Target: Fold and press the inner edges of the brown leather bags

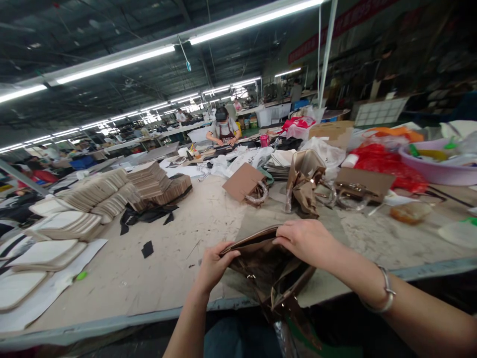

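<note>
A brown handbag [257, 271] hangs tilted at the table's near edge, its mouth gaping toward me and its dark lining showing. My left hand [216, 263] pinches the bag's rim at the left corner, thumb on the near side. Farther right along the same rim, my right hand [303, 241] grips the edge with its fingers curled over; a metal bangle circles that wrist. Small metal fittings glint on the bag, and its lower part drops below the tabletop, partly out of sight.
Brown handbags with plastic-wrapped handles, one [244, 183] at centre and another [365, 186] at right, lie beyond my hands. Stacked padded panels [149, 181] fill the left side near black scraps [148, 248]. A lilac basin [439, 171] stands at right. A co-worker [225, 132] sits across the table.
</note>
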The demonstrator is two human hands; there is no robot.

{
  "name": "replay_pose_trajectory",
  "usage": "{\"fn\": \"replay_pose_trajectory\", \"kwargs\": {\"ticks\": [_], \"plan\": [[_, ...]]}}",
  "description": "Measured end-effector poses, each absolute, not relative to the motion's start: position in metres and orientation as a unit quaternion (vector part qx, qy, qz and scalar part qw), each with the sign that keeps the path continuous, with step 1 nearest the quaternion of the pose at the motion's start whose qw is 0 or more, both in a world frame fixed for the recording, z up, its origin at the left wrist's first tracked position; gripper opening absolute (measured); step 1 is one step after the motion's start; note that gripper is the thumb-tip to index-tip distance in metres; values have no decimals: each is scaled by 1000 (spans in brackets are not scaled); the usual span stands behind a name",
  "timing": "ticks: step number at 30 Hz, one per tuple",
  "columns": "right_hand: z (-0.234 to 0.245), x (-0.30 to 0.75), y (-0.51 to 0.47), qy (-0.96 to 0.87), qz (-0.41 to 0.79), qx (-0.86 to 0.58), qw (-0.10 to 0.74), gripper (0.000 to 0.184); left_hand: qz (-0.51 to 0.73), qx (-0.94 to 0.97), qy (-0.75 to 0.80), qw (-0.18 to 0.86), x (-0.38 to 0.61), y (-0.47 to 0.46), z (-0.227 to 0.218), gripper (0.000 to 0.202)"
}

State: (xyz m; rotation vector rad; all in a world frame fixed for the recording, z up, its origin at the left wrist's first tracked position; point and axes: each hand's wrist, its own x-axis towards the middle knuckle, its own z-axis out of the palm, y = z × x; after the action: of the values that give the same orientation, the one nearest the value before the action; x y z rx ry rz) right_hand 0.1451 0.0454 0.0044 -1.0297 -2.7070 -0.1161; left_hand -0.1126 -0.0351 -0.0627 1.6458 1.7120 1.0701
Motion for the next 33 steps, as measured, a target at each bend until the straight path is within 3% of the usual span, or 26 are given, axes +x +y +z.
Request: {"fn": "replay_pose_trajectory", "kwargs": {"ticks": [26,33], "plan": [[8,129,64,-886,-47,-450,98,29,398,609,658,195,-95,-39,-62,23],[8,130,71,-883,-38,-459,90,31,328,665,645,184,-86,-36,-44,26]]}}
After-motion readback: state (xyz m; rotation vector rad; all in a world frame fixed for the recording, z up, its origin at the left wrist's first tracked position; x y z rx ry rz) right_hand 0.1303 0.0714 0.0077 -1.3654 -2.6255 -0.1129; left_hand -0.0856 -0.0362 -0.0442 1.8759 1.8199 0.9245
